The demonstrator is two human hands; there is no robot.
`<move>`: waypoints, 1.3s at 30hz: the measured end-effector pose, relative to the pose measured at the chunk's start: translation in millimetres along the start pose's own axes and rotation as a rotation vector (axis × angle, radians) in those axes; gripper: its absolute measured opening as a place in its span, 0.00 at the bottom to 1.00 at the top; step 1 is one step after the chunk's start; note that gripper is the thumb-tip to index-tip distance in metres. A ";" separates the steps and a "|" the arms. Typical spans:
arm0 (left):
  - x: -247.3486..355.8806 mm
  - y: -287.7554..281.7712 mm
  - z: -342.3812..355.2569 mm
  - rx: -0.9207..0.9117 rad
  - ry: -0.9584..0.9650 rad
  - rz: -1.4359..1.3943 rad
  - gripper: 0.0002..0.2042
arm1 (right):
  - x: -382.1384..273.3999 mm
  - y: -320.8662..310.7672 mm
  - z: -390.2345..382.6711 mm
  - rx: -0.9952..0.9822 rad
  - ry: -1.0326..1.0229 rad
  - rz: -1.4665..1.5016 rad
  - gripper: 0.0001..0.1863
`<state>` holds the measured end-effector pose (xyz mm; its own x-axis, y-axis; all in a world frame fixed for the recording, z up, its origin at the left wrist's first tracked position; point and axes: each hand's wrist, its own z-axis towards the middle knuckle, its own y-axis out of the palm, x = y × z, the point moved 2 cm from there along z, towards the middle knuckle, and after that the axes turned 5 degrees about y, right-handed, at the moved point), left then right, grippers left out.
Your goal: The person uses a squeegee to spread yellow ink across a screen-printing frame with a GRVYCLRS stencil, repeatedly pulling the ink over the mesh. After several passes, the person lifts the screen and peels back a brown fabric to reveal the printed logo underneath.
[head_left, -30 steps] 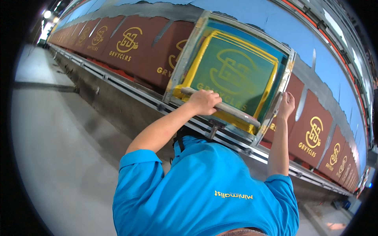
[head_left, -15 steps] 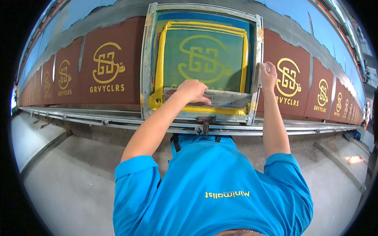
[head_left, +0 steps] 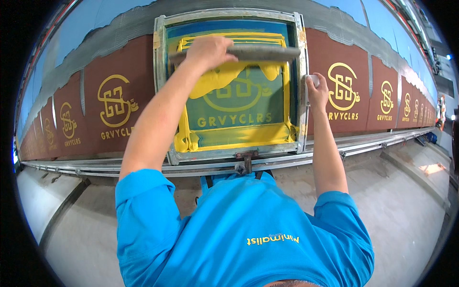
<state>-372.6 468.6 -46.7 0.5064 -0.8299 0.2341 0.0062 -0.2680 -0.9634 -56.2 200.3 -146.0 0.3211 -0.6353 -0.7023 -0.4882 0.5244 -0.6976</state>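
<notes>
A screen printing frame (head_left: 303,57) with metal sides lies over a row of brown fabric pieces. Its green mesh (head_left: 253,115) shows a logo and lettering. My left hand (head_left: 209,51) is closed on a long squeegee (head_left: 267,53), held crosswise near the far end of the screen. Just below the blade, thick yellow ink (head_left: 217,80) lies in uneven lobes, and more ink lines the edges of the mesh. At the frame's right side, my right hand (head_left: 320,95) is closed round a small white knob (head_left: 314,80).
Brown fabric pieces (head_left: 119,95) with yellow prints run left and right along the table. A metal rail (head_left: 373,142) follows the near edge, with a bracket (head_left: 247,160) at the frame's near side. Grey concrete floor (head_left: 382,205) lies below.
My left hand and the squeegee have moved from the near end of the screen to the far end. Yellow ink now covers the mesh's upper part. My right hand remains at the frame's right side.
</notes>
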 end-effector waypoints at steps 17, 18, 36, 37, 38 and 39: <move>-113.6 34.2 71.8 -0.285 -0.116 0.032 0.29 | -187.4 81.1 121.5 -0.429 -0.882 -0.589 0.21; -115.5 29.1 63.0 -0.317 -0.163 0.061 0.28 | -194.9 100.4 122.3 -0.376 -0.799 -0.680 0.22; 10.0 94.3 -51.4 -0.254 -0.180 -0.084 0.24 | -42.1 62.9 -20.0 -0.235 -0.731 -0.665 0.18; 26.4 97.4 -70.4 -0.259 -0.199 -0.073 0.24 | -36.6 53.8 -38.4 -0.265 -0.723 -0.665 0.16; 43.5 102.9 -91.2 -0.228 -0.185 -0.094 0.22 | -28.9 39.2 -61.3 -0.294 -0.715 -0.665 0.16; 62.2 108.8 -114.0 -0.195 -0.171 -0.114 0.21 | -22.0 24.6 -85.0 -0.322 -0.708 -0.665 0.18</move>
<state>-438.7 332.0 -122.1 0.6501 -0.6989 0.2981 -0.0862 -0.4577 -0.8849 -144.3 179.0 -135.7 0.9612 -0.2068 -0.1824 -0.1977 -0.0557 -0.9787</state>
